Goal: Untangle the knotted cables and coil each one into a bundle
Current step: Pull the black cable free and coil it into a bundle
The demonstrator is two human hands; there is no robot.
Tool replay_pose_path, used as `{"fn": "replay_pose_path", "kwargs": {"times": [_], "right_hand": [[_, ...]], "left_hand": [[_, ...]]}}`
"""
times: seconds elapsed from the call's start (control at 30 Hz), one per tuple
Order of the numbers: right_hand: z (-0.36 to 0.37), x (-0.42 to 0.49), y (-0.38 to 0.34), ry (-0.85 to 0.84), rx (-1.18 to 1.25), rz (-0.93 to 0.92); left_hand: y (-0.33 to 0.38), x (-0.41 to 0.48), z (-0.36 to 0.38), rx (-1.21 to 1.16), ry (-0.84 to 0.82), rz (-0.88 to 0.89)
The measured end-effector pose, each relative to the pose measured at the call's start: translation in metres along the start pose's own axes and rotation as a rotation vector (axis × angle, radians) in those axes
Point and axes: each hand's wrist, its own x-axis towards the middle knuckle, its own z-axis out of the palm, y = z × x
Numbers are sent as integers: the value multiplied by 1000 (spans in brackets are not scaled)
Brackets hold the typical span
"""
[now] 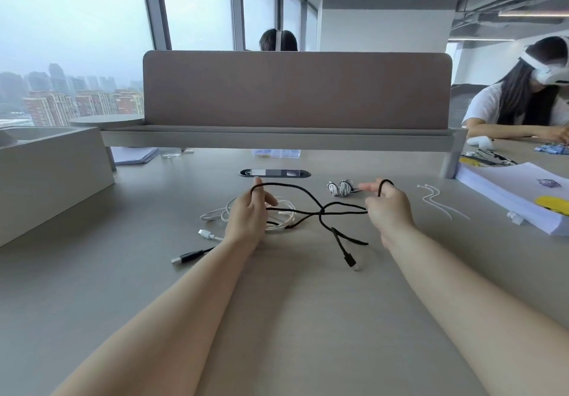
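Note:
A black cable (320,211) is stretched between my two hands above the grey table (123,272), crossing itself in a knot near the middle. My left hand (246,217) holds a loop of it over its raised fingers. My right hand (388,207) grips the other end, a loop hooked over one finger. One black plug (349,260) dangles to the table; the USB plug (184,257) lies left of my left forearm. A white cable (277,211) lies loosely under my left hand, its plug (204,234) to the left.
A coiled black-and-white cable bundle (340,187) lies beyond the hands, white ties (437,201) to the right, and a paper stack (517,195) at the far right. A desk divider (295,90) stands behind. A person sits at the right; another is behind the divider.

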Motion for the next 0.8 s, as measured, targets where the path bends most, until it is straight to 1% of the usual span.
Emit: {"fn": "replay_pose_path", "kwargs": {"times": [0.07,0.1,0.13,0.2,0.27,0.33,0.43,0.5,0.57,0.6,0.67,0.7,0.73,0.8], "right_hand": [[0,-5,-1,-75,-362,-169],[1,-8,-1,-143,-496,-228],[4,-10,0,-219,-568,-253],[10,-15,3,-376,-632,-252],[15,-18,6,-456,-714,-302],[16,-18,5,-469,-783,-355],[16,-19,3,-450,-820,-417],[17,-19,4,-440,-806,-432],[19,-18,5,-410,-688,-359],[20,-17,5,-395,-554,-293],[19,-14,5,-352,-249,-189],[18,-14,3,-340,-155,-165],[16,-16,0,-347,-102,-150],[15,-20,-5,-399,-35,-149]], "left_hand": [[3,0,-3,-110,11,-65],[5,-1,-4,-143,11,-100],[6,-1,-6,-166,8,-131],[8,-2,-8,-194,-1,-173],[10,-3,-8,-198,-9,-186],[10,-3,-7,-175,-18,-176],[11,-3,-4,-142,-33,-146],[11,-5,-3,-112,-47,-136],[12,-7,-5,-10,-88,-94],[14,-10,-5,95,-127,-52],[18,-16,-4,418,-231,66],[21,-20,-1,575,-273,129],[23,-22,3,678,-292,180],[26,-26,11,749,-289,235]]}}
